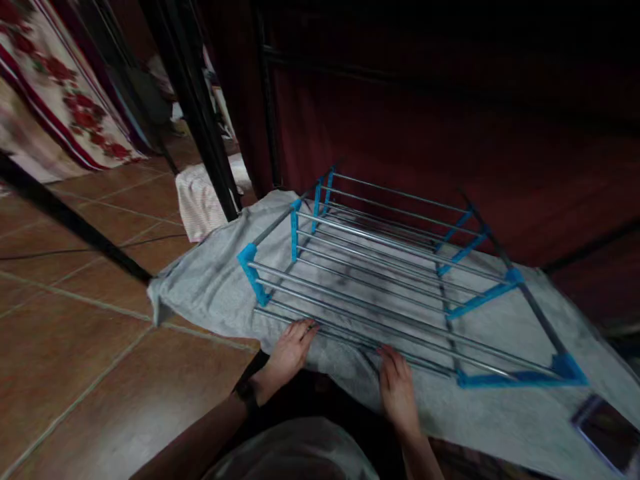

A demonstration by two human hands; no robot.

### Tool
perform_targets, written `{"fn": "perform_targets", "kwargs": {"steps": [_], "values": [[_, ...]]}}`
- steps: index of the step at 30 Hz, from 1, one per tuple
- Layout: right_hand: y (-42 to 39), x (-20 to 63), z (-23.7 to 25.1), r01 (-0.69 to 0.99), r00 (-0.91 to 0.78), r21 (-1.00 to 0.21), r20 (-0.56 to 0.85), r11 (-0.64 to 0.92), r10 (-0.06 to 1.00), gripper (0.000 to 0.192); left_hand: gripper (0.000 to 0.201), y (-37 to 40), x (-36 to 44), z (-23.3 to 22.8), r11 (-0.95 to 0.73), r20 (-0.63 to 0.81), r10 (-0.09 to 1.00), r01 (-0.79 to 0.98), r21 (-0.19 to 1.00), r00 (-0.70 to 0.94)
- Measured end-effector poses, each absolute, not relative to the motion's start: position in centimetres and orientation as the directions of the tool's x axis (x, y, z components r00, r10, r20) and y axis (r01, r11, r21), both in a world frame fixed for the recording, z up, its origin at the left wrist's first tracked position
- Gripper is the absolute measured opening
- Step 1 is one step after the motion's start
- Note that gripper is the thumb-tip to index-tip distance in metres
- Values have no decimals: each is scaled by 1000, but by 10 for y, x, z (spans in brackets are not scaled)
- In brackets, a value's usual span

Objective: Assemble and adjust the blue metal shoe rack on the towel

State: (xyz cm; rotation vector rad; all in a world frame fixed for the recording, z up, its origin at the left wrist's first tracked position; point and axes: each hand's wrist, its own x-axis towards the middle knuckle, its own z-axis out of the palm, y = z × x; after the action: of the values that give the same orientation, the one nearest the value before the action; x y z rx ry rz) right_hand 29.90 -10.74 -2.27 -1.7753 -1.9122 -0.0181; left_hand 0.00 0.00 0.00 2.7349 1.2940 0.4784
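Resting on the near edge of a grey towel (210,287), the left hand (289,353) and right hand (397,390) are lying flat, fingers spread and gripping nothing, fingertips touching the nearest bar of a folded drying rack (380,280). The rack is lying on the towel, which is covering a low surface above the tiled floor (75,373). Pushing the bars could be sliding towel and rack off the far side, since the cloth is loose.

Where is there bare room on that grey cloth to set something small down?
The grey cloth lies bare left of the rack, out to its floor-side edge, and in a strip between the right hand and the dark flat object. It is crowded at the near rail, where the left hand rests too.
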Motion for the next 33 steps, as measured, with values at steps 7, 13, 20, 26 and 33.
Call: {"fn": "perform_targets", "kwargs": {"steps": [7,13,20,26,33], "values": [[-82,283,-11,959,-52,-244,350,144,935,39,47,14,-1,10,-655,159,755,743,135,637],[-75,276,-1,950,-51,-273,336,149,941,34,48,15,4,20,-688,152,725,715,126,672],[-57,271,13,946,11,-319,223,63,975,27,49,17,17,9,-758,190,652,629,172,734],[-33,279,23,944,-48,-325,22,53,999,24,38,30,20,-12,-791,256,611,589,167,749],[-22,280,33,950,-67,-310,-60,45,996,18,37,38,22,-18,-815,365,568,564,132,737]]}}
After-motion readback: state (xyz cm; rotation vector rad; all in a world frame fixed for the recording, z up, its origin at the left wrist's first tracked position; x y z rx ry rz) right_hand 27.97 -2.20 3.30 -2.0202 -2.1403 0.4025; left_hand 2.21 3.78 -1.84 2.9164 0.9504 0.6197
